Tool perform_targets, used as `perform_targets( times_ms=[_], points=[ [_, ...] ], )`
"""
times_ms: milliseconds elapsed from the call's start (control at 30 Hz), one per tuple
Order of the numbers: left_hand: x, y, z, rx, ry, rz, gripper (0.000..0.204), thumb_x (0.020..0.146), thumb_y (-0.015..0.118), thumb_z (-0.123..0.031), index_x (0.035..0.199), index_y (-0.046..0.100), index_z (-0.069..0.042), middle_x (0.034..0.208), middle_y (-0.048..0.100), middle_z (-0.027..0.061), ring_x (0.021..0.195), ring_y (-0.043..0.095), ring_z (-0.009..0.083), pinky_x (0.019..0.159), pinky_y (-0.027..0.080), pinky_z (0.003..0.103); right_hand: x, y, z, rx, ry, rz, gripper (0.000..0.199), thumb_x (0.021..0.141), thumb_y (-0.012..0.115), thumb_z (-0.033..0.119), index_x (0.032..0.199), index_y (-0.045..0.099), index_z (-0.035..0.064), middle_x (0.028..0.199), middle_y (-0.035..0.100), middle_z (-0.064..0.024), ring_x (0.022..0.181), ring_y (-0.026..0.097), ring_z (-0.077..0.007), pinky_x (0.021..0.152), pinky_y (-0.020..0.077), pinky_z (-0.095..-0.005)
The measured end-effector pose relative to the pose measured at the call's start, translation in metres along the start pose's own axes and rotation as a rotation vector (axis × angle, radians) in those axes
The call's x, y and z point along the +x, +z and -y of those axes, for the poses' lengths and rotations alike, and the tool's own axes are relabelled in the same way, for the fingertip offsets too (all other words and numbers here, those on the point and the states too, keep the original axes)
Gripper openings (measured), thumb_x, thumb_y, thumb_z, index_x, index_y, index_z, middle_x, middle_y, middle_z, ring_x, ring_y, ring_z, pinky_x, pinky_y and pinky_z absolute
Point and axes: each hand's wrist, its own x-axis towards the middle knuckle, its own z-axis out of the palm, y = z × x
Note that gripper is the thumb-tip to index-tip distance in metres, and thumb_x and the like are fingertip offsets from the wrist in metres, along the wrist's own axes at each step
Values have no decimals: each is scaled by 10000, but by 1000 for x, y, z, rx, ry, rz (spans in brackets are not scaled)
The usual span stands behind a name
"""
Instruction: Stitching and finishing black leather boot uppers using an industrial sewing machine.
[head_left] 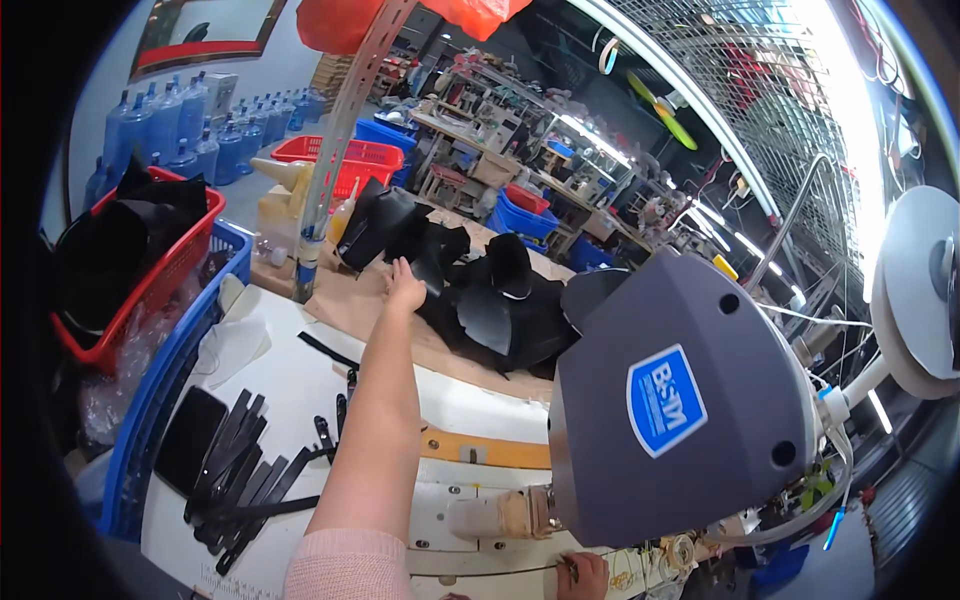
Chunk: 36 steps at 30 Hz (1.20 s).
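My left hand (405,287) reaches far out past the white table, fingers stretched and apart, at the near edge of a pile of black shaped pieces (487,318). It is at, or just short of, the pieces; I cannot tell if it touches them. Low in the view, beside the sewing machine (665,420), my right hand (582,575) is curled closed round something small and dark that I cannot make out. The machine's big grey head hides part of the work area. Several black strips (240,470) lie on the white table (290,345) to the left.
A black phone (190,440) lies near the strips. At the left, a red basket (150,290) of black pieces sits by a blue crate (150,420). A metal post (345,130) rises behind the table. The machine's handwheel-side hose and a white disc (915,290) stand right.
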Motion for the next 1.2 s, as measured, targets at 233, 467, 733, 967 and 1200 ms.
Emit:
perform_targets(
  times_ms=[233,467,733,967,1200],
  points=[
    [-20,-17,-15,-119,284,8,536,689,781,-312,1073,606,20,1004,644,180,978,608,342,880,474,393,-6,5,-13,45,-53,-60,205,919,539,135,1077,560,6,1072,571,-183,978,522,-368,854,430,-465],
    [-44,-79,-20,-585,477,-134,302,722,730,-199,907,616,10,905,644,177,862,621,314,759,478,366,-2,15,-23,64,-75,-50,226,901,564,132,1089,569,7,1061,580,-191,969,545,-371,823,456,-465],
    [-111,-139,-27,-316,606,-638,235,704,737,-156,849,615,-17,862,615,158,829,593,339,743,471,397,4,4,-2,81,-62,-195,188,805,645,182,963,598,91,998,565,-95,938,524,-314,791,410,-439],
    [-172,-180,-25,-539,643,-660,257,759,722,-204,848,584,-7,822,596,156,756,581,316,693,450,360,-3,6,-7,153,-36,-227,152,788,654,145,924,627,82,974,603,-82,942,542,-299,802,411,-428],
    [-280,-245,-1,-1150,623,-340,183,869,674,-175,932,584,-28,806,591,-4,734,503,86,685,433,255,-5,-3,-18,179,-304,-132,176,883,589,97,1021,608,-10,1020,617,-205,927,588,-365,820,482,-440]
  ],
)
